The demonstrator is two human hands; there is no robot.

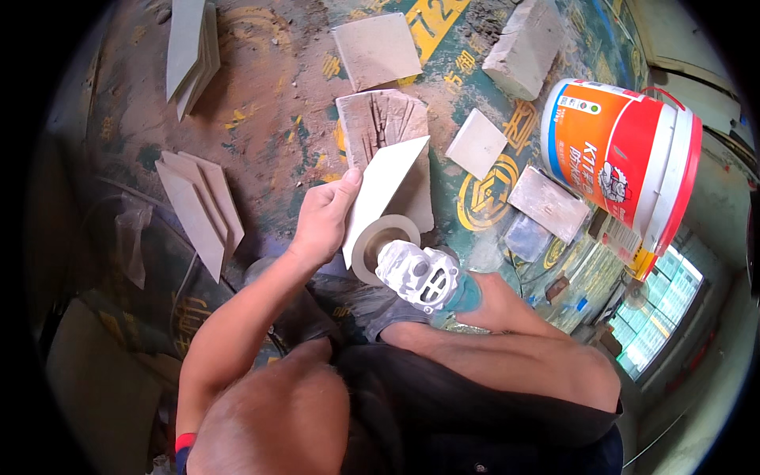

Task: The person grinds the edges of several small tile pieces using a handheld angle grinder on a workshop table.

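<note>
Here, the left hand (321, 226) has its grip closed on the edge of a pale triangular tile piece (381, 190), thumb up along the edge, holding it tilted on its side above the floor. The right hand (489, 299) is wrapped around the blue body of an angle grinder (423, 275), whose dust-whitened head points toward the tile; its round disc (378, 244) meets the tile's lower edge. Just behind the tile lies a scored grey block (380, 119) on the dusty, printed floor covering (269, 103). Cut tile offcuts (202, 210) are stacked to the left, with more tile pieces (192, 51) farther up. Square tile pieces (475, 144) and a grey brick (524, 47) lie to the right, near a red-and-white plastic bucket (625, 158) lying on its side.
</note>
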